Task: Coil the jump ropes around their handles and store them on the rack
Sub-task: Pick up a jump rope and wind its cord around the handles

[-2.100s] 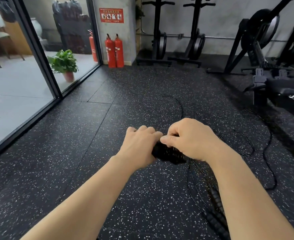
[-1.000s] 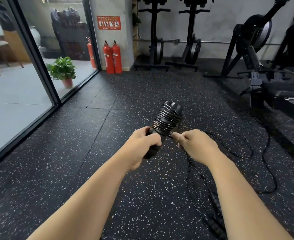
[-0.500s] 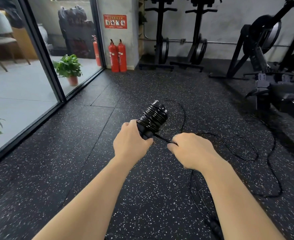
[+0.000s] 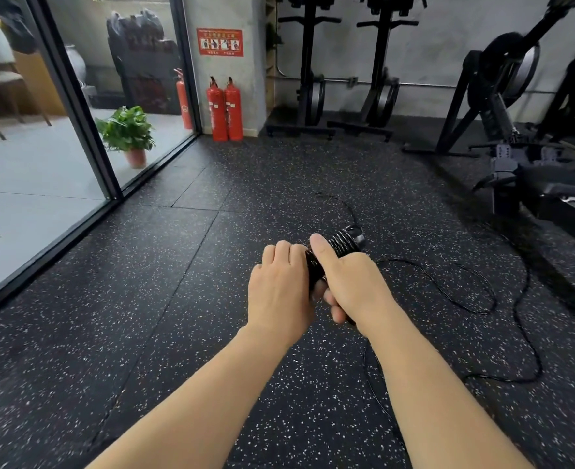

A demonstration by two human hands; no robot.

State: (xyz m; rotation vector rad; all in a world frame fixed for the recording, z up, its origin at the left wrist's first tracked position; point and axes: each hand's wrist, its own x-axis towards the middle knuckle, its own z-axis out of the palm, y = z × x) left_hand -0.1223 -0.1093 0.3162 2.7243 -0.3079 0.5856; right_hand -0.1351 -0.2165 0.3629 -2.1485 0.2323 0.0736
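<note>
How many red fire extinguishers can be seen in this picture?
3: two side by side against the grey pillar, one behind the glass to their left. Others may be hidden.

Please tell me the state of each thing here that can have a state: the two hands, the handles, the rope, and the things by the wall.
left hand: grips the handles
right hand: curled over the handles
handles: held off the floor, partly wrapped in coils
rope: rest lies loose on the floor
fire extinguishers: upright by the wall
potted plant: upright behind the glass
</note>
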